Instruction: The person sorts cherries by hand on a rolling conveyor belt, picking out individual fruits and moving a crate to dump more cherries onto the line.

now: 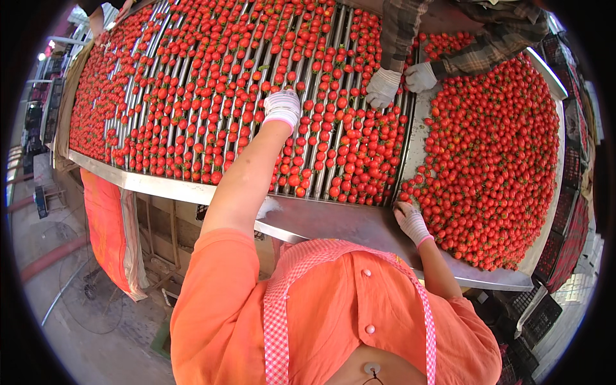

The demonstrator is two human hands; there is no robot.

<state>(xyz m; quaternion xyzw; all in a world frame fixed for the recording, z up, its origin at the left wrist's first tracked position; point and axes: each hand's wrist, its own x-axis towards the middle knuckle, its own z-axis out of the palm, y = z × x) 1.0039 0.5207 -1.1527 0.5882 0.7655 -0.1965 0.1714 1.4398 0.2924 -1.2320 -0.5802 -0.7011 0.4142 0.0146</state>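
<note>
My left hand (281,107), in a white striped knit glove, reaches out over a roller conveyor (315,91). Cherry tomatoes (204,103) with green calyxes lie around it in rows between the metal rollers. Its fingers point away from me, and whatever is under them is hidden. My right hand (412,222), gloved alike with bare fingertips, rests on the near metal edge (337,224) where the rollers meet a metal feed plate (416,137). Beside it begins a large heap of cherry tomatoes (491,168). I cannot make out anything held in it.
Across the conveyor, a co-worker in plaid sleeves has one gloved hand (384,88) over the rollers and another (420,77) at the plate. Another person's hand (98,36) is at the far left. Stacked crates (565,209) stand at right; an orange cloth (103,221) hangs below the frame.
</note>
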